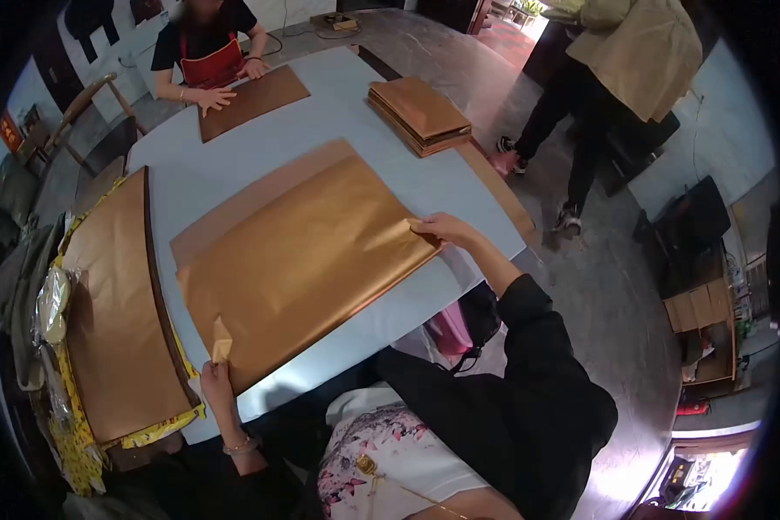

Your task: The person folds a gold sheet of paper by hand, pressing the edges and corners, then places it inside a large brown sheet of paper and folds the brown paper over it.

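A large sheet of shiny gold-brown paper [295,260] lies across the table in front of me, its near edge curving over in a soft bend. Along its far side shows a duller brown strip of paper [251,204]. My right hand [442,228] pinches the sheet's right edge between thumb and fingers. At the near left corner, my left hand [218,383] is closed around the paper's edge. A small pale, pointed flap [222,340] sticks up just above the left fingers.
On the left lies a wide stack of brown sheets [117,303] over yellow wrapping [69,416]. A pile of folded brown paper [420,113] sits at the table's far right. Across the pale table [364,316], a person in a red apron [212,69] presses both hands on brown paper [256,100]. Another person [615,78] stands at right.
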`<state>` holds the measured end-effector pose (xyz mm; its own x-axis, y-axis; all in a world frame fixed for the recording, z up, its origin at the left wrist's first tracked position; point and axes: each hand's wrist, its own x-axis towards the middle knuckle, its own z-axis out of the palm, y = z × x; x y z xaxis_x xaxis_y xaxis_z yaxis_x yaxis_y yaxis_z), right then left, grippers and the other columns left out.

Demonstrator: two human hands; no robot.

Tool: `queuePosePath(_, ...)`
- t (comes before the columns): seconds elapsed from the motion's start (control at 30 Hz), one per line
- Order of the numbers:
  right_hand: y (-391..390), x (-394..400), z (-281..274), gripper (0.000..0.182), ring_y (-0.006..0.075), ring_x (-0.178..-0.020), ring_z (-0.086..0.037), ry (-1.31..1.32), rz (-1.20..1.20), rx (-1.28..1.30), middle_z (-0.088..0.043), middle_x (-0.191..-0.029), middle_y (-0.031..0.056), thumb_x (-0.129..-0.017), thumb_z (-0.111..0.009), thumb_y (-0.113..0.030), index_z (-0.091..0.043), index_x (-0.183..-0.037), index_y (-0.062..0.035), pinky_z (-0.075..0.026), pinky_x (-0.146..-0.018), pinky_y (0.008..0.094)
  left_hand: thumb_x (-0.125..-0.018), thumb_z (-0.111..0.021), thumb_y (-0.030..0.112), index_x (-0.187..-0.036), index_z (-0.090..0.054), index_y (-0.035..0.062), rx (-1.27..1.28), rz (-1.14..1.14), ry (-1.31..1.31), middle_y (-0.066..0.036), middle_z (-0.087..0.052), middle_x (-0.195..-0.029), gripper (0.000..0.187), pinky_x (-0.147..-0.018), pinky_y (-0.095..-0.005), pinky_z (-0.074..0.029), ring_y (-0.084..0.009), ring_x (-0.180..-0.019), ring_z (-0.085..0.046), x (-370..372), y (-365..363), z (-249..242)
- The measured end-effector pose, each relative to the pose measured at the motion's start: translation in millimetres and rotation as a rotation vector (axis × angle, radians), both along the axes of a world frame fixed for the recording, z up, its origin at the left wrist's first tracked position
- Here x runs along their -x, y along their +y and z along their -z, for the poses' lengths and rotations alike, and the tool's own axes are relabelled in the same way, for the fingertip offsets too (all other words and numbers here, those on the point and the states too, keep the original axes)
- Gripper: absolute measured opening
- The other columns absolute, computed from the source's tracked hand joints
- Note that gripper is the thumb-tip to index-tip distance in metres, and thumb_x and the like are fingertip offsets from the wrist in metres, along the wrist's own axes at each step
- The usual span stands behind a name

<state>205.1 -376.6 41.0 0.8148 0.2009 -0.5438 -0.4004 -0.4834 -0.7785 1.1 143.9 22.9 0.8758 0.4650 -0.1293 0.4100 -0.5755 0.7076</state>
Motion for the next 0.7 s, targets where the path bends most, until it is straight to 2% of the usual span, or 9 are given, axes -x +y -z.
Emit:
queuePosePath(0.03,1.9,2.3,5.9,0.04,0.0086,-0.065,-0.053,-0.055,0.055,0.014,-0.059,-0.073,0.0014,-0.085,-0.061,-0.042,-0.066,-0.091,-0.0031,-0.042,-0.054,0.0247,-0.088,-0.056,0.026,-0.101,-0.056,-0.006,0.051,-0.045,-0.074,-0.012,-0.061,-0.079,0.035,-0.067,-0.0319,-0.044,-0.0189,-0.074,-0.058,0.3,-6.9,-4.9)
queuePosePath(0.07,-0.1,1.7,9.2,0.039,0.01,-0.07,-0.057,-0.062,0.033,0.004,-0.061,-0.074,0.0027,-0.084,-0.061,-0.04,-0.067,-0.091,-0.0023,-0.046,-0.061,0.0267,-0.089,-0.055,0.026,-0.112,-0.053,-0.0065,0.093,-0.018,0.084,-0.012,-0.063,-0.088,0.04,-0.073,-0.0286,-0.046,-0.0177,-0.081,-0.059,1.5,-5.4,-17.2)
queuePosePath(0.1,1.3,1.8,11.5,0.039,0.01,-0.07,-0.057,-0.053,0.038,-0.005,-0.061,-0.074,0.0027,-0.084,-0.061,-0.04,-0.067,-0.091,-0.0023,-0.046,-0.061,0.0267,-0.089,-0.055,0.026,-0.112,-0.053,-0.0065,0.083,-0.014,0.093,-0.012,-0.063,-0.088,0.04,-0.073,-0.0286,-0.046,-0.0177,-0.081,-0.059,4.1,2.0,-7.0)
queuePosePath(0.17,5.4,7.1,11.7,0.038,0.0111,-0.069,-0.057,-0.283,0.008,0.156,-0.061,-0.072,0.0022,-0.084,-0.062,-0.04,-0.067,-0.089,-0.002,-0.045,-0.062,0.0274,-0.091,-0.054,0.027,-0.115,-0.053,-0.0069,0.425,-0.039,-0.108,-0.012,-0.063,-0.098,0.041,-0.08,-0.0273,-0.045,-0.0178,-0.089,-0.059,7.9,20.8,23.7)
queuePosePath(0.3,11.6,12.8,8.5,0.039,0.0117,-0.067,-0.054,-0.267,0.1,0.128,-0.061,-0.071,0.0037,-0.084,-0.061,-0.039,-0.065,-0.085,0.0,-0.043,-0.062,0.0283,-0.093,-0.053,0.028,-0.118,-0.05,-0.0065,0.3,0.053,-0.224,-0.012,-0.061,-0.104,0.043,-0.083,-0.0272,-0.043,-0.0177,-0.093,-0.057,18.1,19.5,13.3)
queuePosePath(0.47,5.9,2.8,27.5,0.04,0.0125,-0.071,-0.057,-0.38,0.062,0.265,-0.064,-0.075,0.0061,-0.084,-0.06,-0.039,-0.066,-0.089,-0.0002,-0.045,-0.064,0.0289,-0.092,-0.054,0.023,-0.122,-0.047,-0.0054,0.467,0.001,-0.204,-0.012,-0.06,-0.106,0.042,-0.083,-0.0252,-0.043,-0.0132,-0.094,-0.056,19.8,-0.6,-13.7)
queuePosePath(0.53,5.8,6.8,28.4,0.042,0.0228,-0.069,-0.061,-0.438,0.065,0.288,-0.064,-0.074,0.013,-0.081,-0.06,-0.044,-0.066,-0.09,-0.0024,-0.047,-0.065,0.0335,-0.092,-0.055,0.022,-0.122,-0.047,-0.0051,0.48,0.019,-0.214,-0.01,-0.06,-0.103,0.041,-0.081,-0.0246,-0.043,-0.0123,-0.092,-0.056,20.8,3.1,-5.7)
queuePosePath(0.7,6.9,17.2,24.5,0.043,0.0236,-0.07,-0.061,-0.446,0.101,0.217,-0.065,-0.077,0.0138,-0.081,-0.059,-0.045,-0.066,-0.089,-0.0024,-0.047,-0.065,0.034,-0.092,-0.055,0.022,-0.121,-0.047,-0.005,0.494,0.011,-0.162,-0.008,-0.062,-0.098,0.04,-0.077,-0.0236,-0.043,-0.0115,-0.088,-0.056,22.8,6.8,-9.4)
